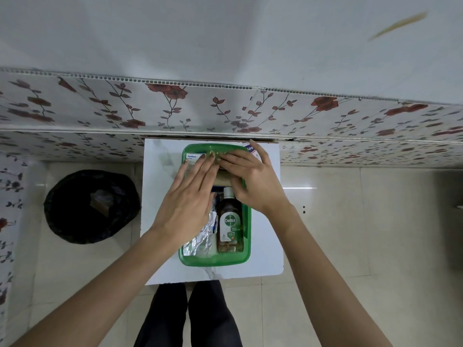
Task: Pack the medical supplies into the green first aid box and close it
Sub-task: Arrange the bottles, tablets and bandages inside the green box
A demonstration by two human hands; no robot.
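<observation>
Rectangular green plastic first aid box (186, 257) being packed on a white table (265, 246).
Left hand (186, 199) and right hand (253, 181) are laid flat, fingers spread, at 12 o'clock; brown Dettol bottle (229, 224) at 5.

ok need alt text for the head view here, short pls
Two bare hands, left hand and right hand, press flat on items in an open green first aid box on a small white table. A brown Dettol bottle and foil strips lie inside; a black bin stands on the left.
</observation>
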